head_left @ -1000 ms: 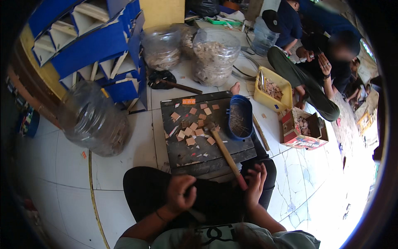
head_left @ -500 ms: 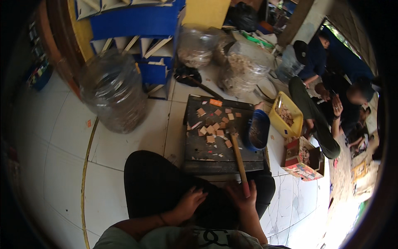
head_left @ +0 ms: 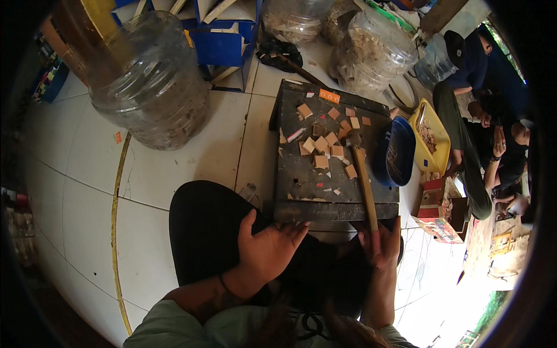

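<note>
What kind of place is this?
Probably an informal craft workshop on a white tiled floor: a dark work block strewn with small wooden squares, a wooden-handled hammer, and large clear plastic jars of offcuts.

Wooden-handled hammer (head_left: 362,177) flat on block

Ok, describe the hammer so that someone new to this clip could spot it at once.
Find the dark work board on the white tiled floor. The hammer lies along its right side, the right hand at its handle end. It is the only long wooden tool among the small square wooden pieces.
</note>
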Available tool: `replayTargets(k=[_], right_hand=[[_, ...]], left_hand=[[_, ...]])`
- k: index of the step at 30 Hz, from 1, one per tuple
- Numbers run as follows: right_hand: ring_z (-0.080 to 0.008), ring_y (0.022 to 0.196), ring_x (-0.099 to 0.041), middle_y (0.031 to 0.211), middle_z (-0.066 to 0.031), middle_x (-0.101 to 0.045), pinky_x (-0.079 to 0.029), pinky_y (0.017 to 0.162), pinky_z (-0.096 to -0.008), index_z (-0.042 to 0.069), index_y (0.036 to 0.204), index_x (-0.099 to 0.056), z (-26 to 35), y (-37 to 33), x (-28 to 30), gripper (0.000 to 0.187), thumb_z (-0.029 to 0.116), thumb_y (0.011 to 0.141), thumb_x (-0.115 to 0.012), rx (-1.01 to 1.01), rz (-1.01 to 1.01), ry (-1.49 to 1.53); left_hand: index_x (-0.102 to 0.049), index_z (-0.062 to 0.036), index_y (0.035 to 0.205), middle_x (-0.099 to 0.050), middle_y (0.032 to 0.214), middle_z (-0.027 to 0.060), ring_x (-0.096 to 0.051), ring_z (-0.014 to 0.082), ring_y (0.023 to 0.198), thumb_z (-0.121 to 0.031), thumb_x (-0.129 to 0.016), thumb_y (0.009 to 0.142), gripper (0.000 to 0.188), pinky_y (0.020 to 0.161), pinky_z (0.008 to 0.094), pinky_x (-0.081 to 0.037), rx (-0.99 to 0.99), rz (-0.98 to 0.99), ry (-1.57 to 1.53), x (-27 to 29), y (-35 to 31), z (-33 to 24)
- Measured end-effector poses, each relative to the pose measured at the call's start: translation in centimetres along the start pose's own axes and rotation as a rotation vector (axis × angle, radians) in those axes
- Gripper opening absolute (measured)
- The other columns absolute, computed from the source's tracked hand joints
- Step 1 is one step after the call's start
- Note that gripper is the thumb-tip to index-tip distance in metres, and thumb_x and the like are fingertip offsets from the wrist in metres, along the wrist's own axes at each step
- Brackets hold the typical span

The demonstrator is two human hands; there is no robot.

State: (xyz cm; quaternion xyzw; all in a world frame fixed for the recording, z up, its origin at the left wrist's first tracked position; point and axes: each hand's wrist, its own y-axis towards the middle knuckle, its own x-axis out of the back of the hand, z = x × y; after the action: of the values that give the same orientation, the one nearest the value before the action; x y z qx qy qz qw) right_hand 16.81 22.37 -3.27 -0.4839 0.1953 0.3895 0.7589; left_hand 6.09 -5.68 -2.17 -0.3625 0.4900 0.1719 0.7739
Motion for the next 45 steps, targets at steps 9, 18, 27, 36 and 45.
replayTargets(k=[9,18,27,36,45], right_hand=[[-0.0402,0.131,-0.047,0.146,-0.0230,-0.041,-0.053,0.094,-0.0426,-0.004,0.151,-0.019,3.2,6.3,-4.7,0.100,0.076,0.092,-0.031,-0.073,0.076,-0.006],[-0.0456,0.128,-0.044,0.141,-0.0277,-0.042,-0.046,0.104,-0.0467,-0.013,0.147,-0.015,3.8,14.8,-10.4,0.100,0.071,0.095,-0.032,0.082,0.004,-0.051],[-0.0343,0.117,-0.058,0.147,-0.0203,-0.039,-0.047,0.099,-0.0469,0.004,0.154,-0.013,3.6,19.0,-10.7,0.087,0.066,0.097,-0.035,-0.036,0.121,-0.089],[-0.0363,0.113,-0.062,0.125,-0.0238,-0.062,-0.048,0.098,-0.0417,0.001,0.130,-0.056,9.3,7.3,5.4,0.064,0.046,0.087,-0.069,0.881,-0.319,-1.877],[-0.0376,0.129,-0.051,0.140,-0.0264,-0.050,-0.041,0.107,-0.0463,0.004,0.148,-0.034,8.0,6.4,4.7,0.112,0.080,0.071,-0.061,0.154,-0.631,-1.834]], left_hand=[[-0.037,0.0050,0.140,-0.039,0.144,0.0203,-0.034,0.0356,0.135,-0.063,-0.046,0.091,0.085,0.119,0.0481,-0.024,-0.057,0.125,0.153,-4.6,5.6,-3.1],[-0.004,0.0083,0.151,-0.008,0.159,0.0242,-0.009,0.0405,0.148,-0.070,-0.050,0.084,0.113,0.121,0.0529,-0.014,-0.097,0.103,0.137,-8.5,12.5,-7.6],[-0.006,0.0022,0.154,-0.024,0.156,0.0274,-0.031,0.0399,0.142,-0.067,-0.044,0.091,0.101,0.118,0.0491,-0.023,-0.205,0.172,0.778,-5.0,15.8,-12.6],[-0.065,0.0019,0.120,-0.066,0.116,0.0247,-0.062,0.0347,0.111,-0.066,-0.052,0.088,0.076,0.097,0.0421,-0.046,0.271,-0.421,2.688,-5.4,6.7,-20.4],[-0.064,-0.0094,0.129,-0.064,0.126,0.0170,-0.061,0.0332,0.114,-0.072,-0.055,0.082,0.078,0.101,0.0396,-0.044,0.379,-0.734,2.564,-4.0,8.2,-22.1]])
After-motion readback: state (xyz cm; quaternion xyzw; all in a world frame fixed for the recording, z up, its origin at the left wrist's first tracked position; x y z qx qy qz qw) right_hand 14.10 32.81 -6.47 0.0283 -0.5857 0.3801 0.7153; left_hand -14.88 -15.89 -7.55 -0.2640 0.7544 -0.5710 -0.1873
